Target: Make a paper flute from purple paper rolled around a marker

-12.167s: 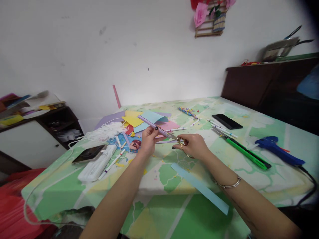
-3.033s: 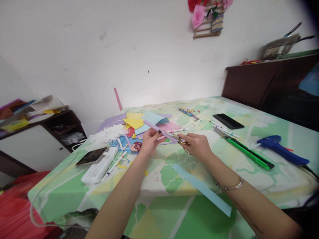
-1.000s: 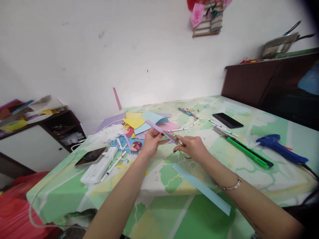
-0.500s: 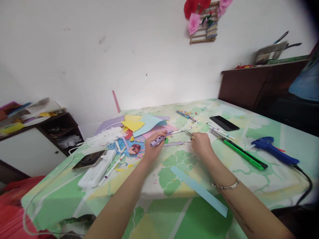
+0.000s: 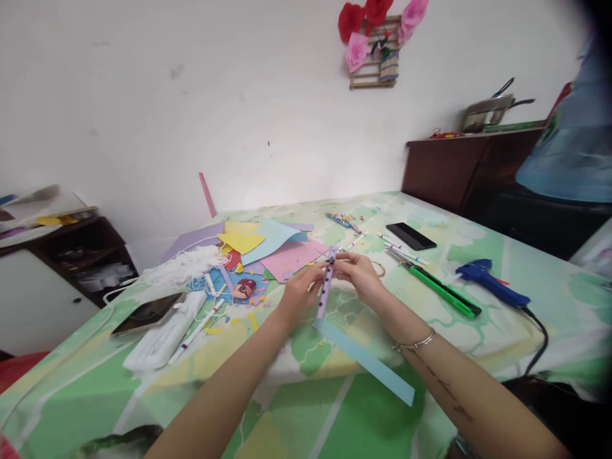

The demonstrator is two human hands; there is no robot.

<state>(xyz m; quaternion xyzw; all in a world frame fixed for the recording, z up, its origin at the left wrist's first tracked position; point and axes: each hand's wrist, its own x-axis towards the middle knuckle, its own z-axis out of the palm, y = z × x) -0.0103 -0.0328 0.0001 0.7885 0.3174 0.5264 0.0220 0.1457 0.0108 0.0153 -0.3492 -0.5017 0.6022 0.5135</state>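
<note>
A rolled lilac paper tube (image 5: 326, 285) with dark holes along it is held upright-tilted above the table between both hands. My left hand (image 5: 300, 292) pinches its middle from the left. My right hand (image 5: 358, 275) pinches it near the top from the right. Small gold-handled scissors (image 5: 377, 268) lie on the table just behind my right hand. A long light-blue paper strip (image 5: 364, 361) lies on the green patterned tablecloth (image 5: 478, 338) below the hands.
Coloured paper sheets (image 5: 268, 245) and white string (image 5: 184, 264) lie at the back left. Markers (image 5: 404, 252), a black phone (image 5: 410, 235), a green cutter (image 5: 440, 290) and a blue glue gun (image 5: 492, 288) lie right. A phone (image 5: 146, 312) and white case (image 5: 162, 335) lie left.
My right hand has set the scissors down on the table and now grips the lilac tube. The tube has turned from slanting sideways to nearly upright. The camera has swung right.
</note>
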